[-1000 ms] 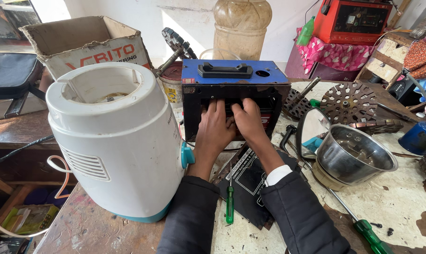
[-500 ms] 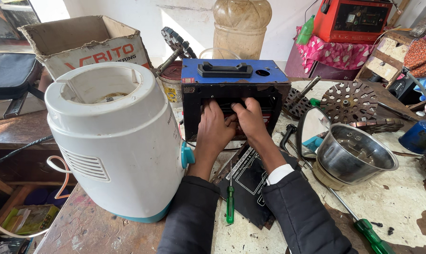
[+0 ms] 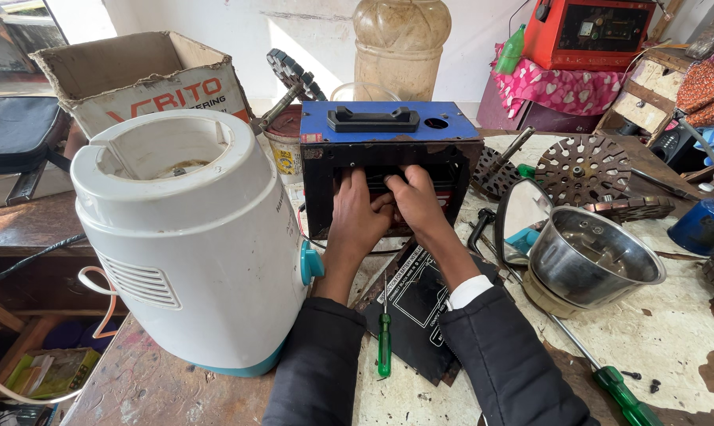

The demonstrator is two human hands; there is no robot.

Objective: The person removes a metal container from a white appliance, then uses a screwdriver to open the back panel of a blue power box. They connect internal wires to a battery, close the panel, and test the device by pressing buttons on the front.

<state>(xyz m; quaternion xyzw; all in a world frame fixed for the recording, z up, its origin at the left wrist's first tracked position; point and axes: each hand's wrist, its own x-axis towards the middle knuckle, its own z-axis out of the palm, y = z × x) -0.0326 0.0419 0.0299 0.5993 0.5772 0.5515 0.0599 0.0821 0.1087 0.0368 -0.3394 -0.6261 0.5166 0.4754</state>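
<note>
- Cluttered workshop surface (image 3: 688, 331), white appliance (image 3: 191, 237) left of hands.
- Left hand (image 3: 355, 217), fingers curled, reaching into open front of blue-topped box (image 3: 388, 150); grasp hidden.
- Right hand (image 3: 416, 201) likewise inside, touching left; cannot tell what it grips.
- Green screwdriver (image 3: 384, 347) below wrists.

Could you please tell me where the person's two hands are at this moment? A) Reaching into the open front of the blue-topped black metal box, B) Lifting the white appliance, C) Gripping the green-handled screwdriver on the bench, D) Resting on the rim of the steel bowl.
A: the left hand and right hand both sit inside the open front of the blue-topped black metal box, while the green-handled screwdriver lies untouched between the sleeves.
</note>
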